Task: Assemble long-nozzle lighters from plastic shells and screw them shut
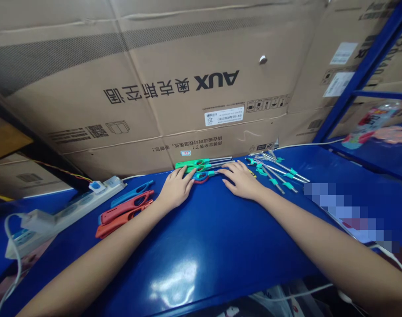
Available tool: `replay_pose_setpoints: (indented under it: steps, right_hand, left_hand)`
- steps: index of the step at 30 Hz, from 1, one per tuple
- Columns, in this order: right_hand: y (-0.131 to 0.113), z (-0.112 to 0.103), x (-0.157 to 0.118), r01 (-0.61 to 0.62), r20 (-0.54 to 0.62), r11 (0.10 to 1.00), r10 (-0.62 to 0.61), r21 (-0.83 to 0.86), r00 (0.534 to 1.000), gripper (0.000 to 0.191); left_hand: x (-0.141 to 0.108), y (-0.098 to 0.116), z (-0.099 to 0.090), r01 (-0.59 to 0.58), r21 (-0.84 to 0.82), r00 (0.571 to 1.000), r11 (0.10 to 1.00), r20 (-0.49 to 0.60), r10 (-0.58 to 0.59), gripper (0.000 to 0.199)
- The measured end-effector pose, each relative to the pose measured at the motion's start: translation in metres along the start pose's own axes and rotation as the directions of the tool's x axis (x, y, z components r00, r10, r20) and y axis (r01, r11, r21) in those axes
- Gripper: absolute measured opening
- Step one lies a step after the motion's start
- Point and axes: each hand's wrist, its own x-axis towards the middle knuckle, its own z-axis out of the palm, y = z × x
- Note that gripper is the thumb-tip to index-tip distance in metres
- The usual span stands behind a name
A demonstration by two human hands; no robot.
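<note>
At the back of the blue table, green long-nosed lighters (189, 163) lie side by side against the cardboard. My left hand (178, 187) rests at their handle end, fingers apart, touching them and a blue and red handle (201, 177). Over the metal-tube end lies my right hand (241, 179), palm down with fingers spread. Right of it is a loose pile of metal tubes with green tips (283, 171). Left of my left hand lie red handles (126, 207), an orange one (113, 226) and a blue one (131, 193).
A large cardboard box (188, 53) stands behind the table (201, 237). At the left is a white power strip (75, 211) with plugs and cables. A blurred-out flat object (349, 215) lies at the right, and a bottle (369, 123) stands beyond a blue post (356, 79).
</note>
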Motion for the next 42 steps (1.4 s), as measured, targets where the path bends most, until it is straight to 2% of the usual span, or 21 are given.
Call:
replay_pose_setpoints:
  steps: [5, 27, 38, 42]
  right_hand:
    - [-0.001, 0.003, -0.001, 0.041, 0.009, 0.999, -0.041, 0.002, 0.999, 0.043]
    - [0.0, 0.007, -0.002, -0.009, 0.12, 1.0, 0.009, 0.004, 0.993, 0.049]
    - [-0.001, 0.005, -0.002, 0.013, 0.082, 1.0, -0.014, 0.012, 0.997, 0.048]
    - [0.0, 0.004, -0.003, 0.027, 0.063, 0.999, -0.028, 0.019, 0.998, 0.046]
  left_hand:
    - [-0.004, 0.002, -0.002, -0.004, 0.008, 1.0, 1.0, -0.013, 0.004, 0.05]
    - [-0.001, -0.008, -0.006, 0.024, -0.04, 0.999, 0.999, 0.041, -0.023, 0.049]
    - [0.002, -0.005, -0.001, 0.061, -0.106, 0.998, 0.992, 0.022, -0.059, 0.051]
    - [0.0, -0.004, -0.006, 0.064, -0.142, 0.998, 0.988, 0.013, -0.063, 0.053]
